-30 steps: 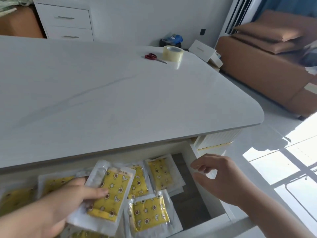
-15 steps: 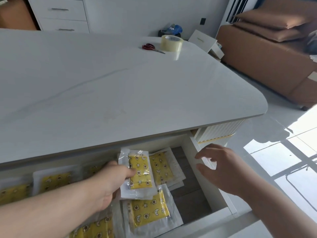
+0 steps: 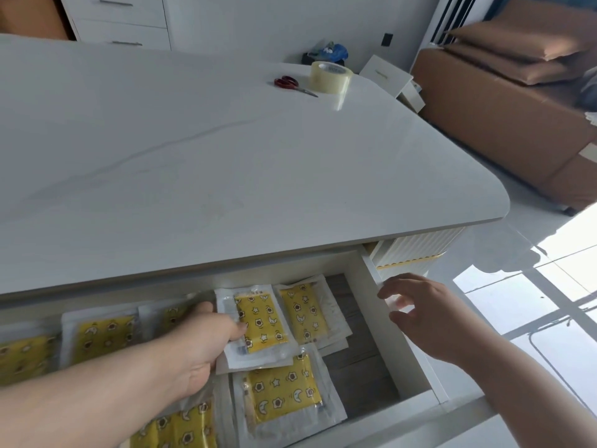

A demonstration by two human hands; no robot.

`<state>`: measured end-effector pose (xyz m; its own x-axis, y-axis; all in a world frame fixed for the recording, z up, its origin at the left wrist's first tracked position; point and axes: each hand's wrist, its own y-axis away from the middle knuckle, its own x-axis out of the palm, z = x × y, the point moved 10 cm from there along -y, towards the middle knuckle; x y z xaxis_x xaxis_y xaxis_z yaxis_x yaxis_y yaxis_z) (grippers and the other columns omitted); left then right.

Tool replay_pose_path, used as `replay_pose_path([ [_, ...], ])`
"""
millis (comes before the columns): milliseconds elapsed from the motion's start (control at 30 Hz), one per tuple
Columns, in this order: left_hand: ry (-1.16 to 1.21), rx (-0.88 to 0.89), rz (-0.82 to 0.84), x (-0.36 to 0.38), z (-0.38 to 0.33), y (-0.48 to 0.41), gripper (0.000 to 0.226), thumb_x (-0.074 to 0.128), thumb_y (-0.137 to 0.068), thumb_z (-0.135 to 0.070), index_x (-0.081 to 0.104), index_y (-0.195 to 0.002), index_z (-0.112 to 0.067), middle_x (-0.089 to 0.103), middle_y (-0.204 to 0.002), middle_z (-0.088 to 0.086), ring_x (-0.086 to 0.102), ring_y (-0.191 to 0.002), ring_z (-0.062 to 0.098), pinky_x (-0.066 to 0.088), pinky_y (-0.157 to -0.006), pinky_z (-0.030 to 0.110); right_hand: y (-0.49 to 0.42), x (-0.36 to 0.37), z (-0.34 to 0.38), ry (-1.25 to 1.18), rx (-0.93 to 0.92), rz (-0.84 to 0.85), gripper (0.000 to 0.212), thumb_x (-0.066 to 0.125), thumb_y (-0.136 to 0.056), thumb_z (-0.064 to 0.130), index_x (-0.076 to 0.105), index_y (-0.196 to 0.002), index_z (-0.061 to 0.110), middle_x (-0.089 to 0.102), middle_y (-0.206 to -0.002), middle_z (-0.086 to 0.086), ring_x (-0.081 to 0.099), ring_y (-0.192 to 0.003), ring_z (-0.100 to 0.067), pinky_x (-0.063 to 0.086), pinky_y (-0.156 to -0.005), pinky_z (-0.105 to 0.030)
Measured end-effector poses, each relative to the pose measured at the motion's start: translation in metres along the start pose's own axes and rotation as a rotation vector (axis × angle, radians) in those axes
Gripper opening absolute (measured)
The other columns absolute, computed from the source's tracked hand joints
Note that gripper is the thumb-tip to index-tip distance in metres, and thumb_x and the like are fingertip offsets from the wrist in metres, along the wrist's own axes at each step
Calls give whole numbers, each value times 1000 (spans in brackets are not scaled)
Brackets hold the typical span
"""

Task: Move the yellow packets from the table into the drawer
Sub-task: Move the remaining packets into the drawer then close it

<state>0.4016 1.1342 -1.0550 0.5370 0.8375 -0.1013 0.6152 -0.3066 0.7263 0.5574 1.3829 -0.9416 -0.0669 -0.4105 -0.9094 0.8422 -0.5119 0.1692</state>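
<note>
The white drawer (image 3: 374,286) under the table stands pulled out, with several yellow star-patterned packets lying flat in it. My left hand (image 3: 197,344) reaches into the drawer and pinches the left edge of one yellow packet (image 3: 261,324), which lies low over the others. Another packet (image 3: 305,310) lies to its right and one (image 3: 284,392) lies nearer the drawer's front. My right hand (image 3: 423,315) hovers just outside the drawer's right wall, fingers spread, holding nothing. No packets show on the white table (image 3: 226,163).
Red-handled scissors (image 3: 290,84) and a roll of clear tape (image 3: 329,76) sit at the table's far side. A brown sofa (image 3: 504,101) stands to the right. A white drawer cabinet (image 3: 119,21) is behind the table. Glossy white floor lies at right.
My left hand carried the yellow packet from above the drawer's front further in and down onto the packets inside. My right hand stayed beside the drawer's right wall.
</note>
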Motion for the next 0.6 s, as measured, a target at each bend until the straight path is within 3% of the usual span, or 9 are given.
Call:
replay_pose_path([
  [133,-28,53,-44,-1,-4,0,62,61,-85,8,34,-139,-6,49,-135,19,48,-123,36,37,-107,47,0,0,1,11,6,1,30,63,-89,12,59,-94,41,55,-115,20,63,-94,-4,47,-76,-18],
  [200,-128,88,-77,-1,-7,2,62,60,-87,5,31,-141,-5,45,-139,15,44,-126,33,37,-106,43,0,0,2,9,3,-3,33,63,-88,11,56,-91,43,56,-115,19,64,-94,-5,47,-75,-18],
  [300,-394,176,-178,-7,-22,6,35,59,-86,0,47,-118,-5,59,-110,13,57,-91,25,48,-71,34,1,0,1,2,1,-7,34,64,-87,10,56,-90,43,57,-115,18,64,-92,-4,47,-73,-18],
  [400,-738,303,-222,-5,-42,10,38,60,-84,-8,44,-119,-3,56,-88,8,56,-71,16,47,-50,29,1,0,1,1,-5,-8,32,63,-87,10,58,-92,41,57,-114,19,63,-91,0,48,-72,-18],
  [500,-989,441,-252,-1,-55,21,47,61,-90,-24,36,-124,-4,44,-74,-3,48,-63,9,30,-42,19,1,0,0,6,-3,-6,31,63,-88,10,59,-93,41,57,-113,19,63,-91,0,46,-70,-17],
  [600,-1163,626,-277,3,-67,38,36,58,-91,-36,35,-107,-13,47,-69,-5,49,-59,9,27,-41,20,0,2,0,14,-11,3,31,64,-88,9,59,-93,39,57,-113,19,62,-90,1,44,-66,-11],
])
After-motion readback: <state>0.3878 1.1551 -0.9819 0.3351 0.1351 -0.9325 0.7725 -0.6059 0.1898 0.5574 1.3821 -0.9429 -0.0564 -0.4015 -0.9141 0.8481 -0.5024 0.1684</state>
